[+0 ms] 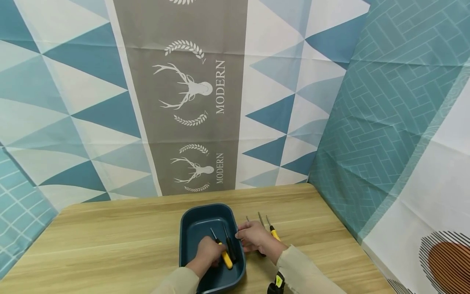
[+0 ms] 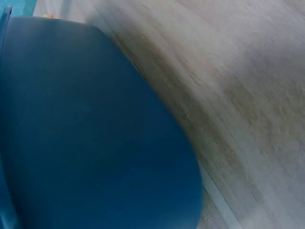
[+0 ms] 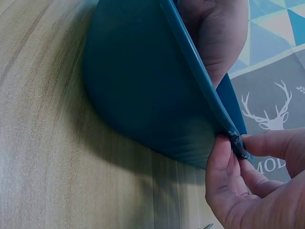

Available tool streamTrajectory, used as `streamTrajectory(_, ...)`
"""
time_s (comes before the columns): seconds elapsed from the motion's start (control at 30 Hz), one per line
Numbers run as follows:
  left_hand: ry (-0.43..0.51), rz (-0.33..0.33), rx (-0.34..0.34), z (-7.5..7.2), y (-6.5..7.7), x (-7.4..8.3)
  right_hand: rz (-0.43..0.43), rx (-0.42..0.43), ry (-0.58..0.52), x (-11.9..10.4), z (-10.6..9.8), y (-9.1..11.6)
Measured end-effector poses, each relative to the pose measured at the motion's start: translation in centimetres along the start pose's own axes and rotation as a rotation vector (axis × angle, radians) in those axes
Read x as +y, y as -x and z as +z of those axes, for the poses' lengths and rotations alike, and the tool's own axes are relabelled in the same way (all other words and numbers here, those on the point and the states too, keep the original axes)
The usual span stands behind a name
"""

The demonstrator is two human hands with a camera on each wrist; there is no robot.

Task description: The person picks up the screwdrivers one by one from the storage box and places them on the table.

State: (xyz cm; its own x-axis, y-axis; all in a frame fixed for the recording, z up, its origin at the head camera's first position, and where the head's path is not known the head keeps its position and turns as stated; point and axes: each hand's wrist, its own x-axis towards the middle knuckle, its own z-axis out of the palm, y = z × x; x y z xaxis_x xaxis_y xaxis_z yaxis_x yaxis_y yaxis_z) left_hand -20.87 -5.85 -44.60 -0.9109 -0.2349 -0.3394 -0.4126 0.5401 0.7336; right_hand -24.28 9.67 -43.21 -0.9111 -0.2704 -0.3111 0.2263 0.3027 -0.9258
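A dark blue plastic tray stands on the wooden table. Inside it lie a screwdriver with a yellow handle and a black screwdriver, side by side. My left hand reaches down into the tray and pinches the yellow screwdriver near the top of its handle; some fingers are hidden. With thumb inside and fingers outside, my right hand pinches the tray's rim on its right side. The left wrist view shows only the tray's outer wall and the table, not the hand.
Several screwdrivers lie on the table just right of the tray, partly behind my right hand; one has a yellow handle. A black and yellow object is beside the right sleeve. Patterned cloth hangs behind the table.
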Motion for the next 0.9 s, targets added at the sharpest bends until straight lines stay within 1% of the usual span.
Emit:
streamTrajectory(0.13,0.025,-0.043,-0.009,0.13,-0.33,0.14,0.0,0.002,-0.001,-0.12,-0.03,0.06)
streamTrajectory(0.5,0.076,-0.102,-0.064,0.45,-0.87,-0.08,-0.014,0.01,0.011,0.08,0.05,-0.07)
streamTrajectory(0.67,0.093,-0.091,-0.079,0.3,-0.45,0.02,-0.013,0.009,0.01,0.07,0.03,-0.08)
streamTrajectory(0.9,0.162,-0.04,-0.121,-0.45,-0.07,-0.43,-0.005,0.014,0.018,0.01,0.02,-0.03)
